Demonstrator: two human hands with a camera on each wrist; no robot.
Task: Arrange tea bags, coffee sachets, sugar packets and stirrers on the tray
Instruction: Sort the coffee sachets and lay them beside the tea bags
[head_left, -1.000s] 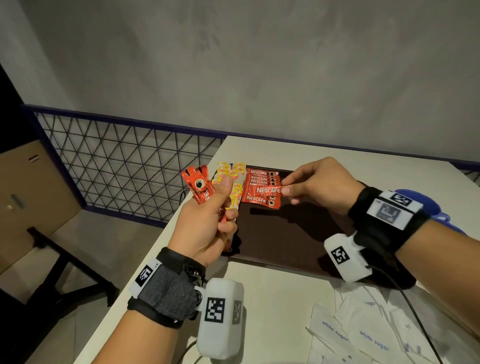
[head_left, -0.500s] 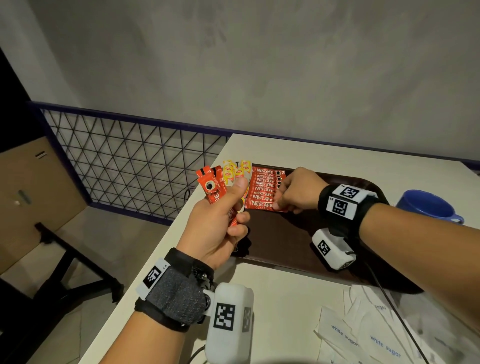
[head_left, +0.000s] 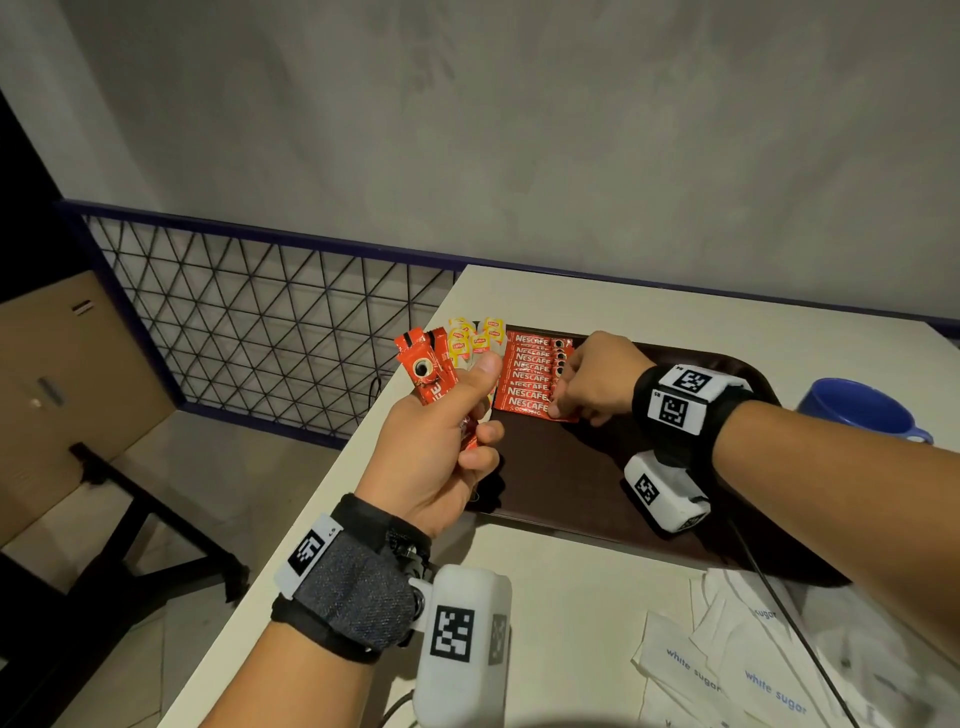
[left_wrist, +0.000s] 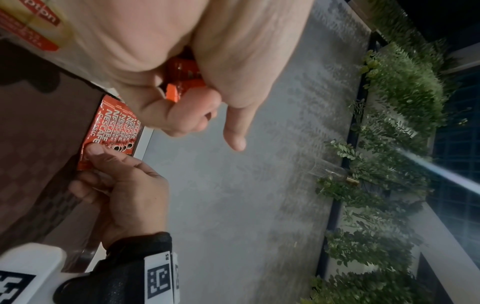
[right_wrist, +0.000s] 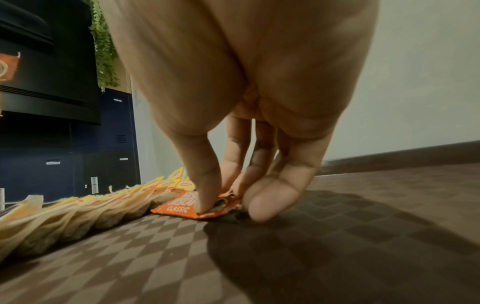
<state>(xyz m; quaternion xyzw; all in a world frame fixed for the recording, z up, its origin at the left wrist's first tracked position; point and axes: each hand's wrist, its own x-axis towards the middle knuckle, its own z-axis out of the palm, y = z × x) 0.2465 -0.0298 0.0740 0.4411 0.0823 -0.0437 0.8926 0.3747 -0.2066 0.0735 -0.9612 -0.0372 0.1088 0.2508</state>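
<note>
Brown tray (head_left: 597, 483) bears "NESCAFE CLASSIC" sachets (head_left: 530, 379), right hand (head_left: 597, 379) pinching one, left hand (head_left: 436, 447) clutching spares (head_left: 423, 374).

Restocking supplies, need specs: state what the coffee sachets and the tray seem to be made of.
Coffee sachets: apparently glossy printed plastic or foil film; they catch light and crinkle at the edges, as under the right hand.
Tray: dark brown, probably moulded plastic with a matte, checker-textured surface and raised rim; wood cannot be ruled out.

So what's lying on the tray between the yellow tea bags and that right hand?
The overlapping row of red coffee sachets; the head view shows it.
</note>
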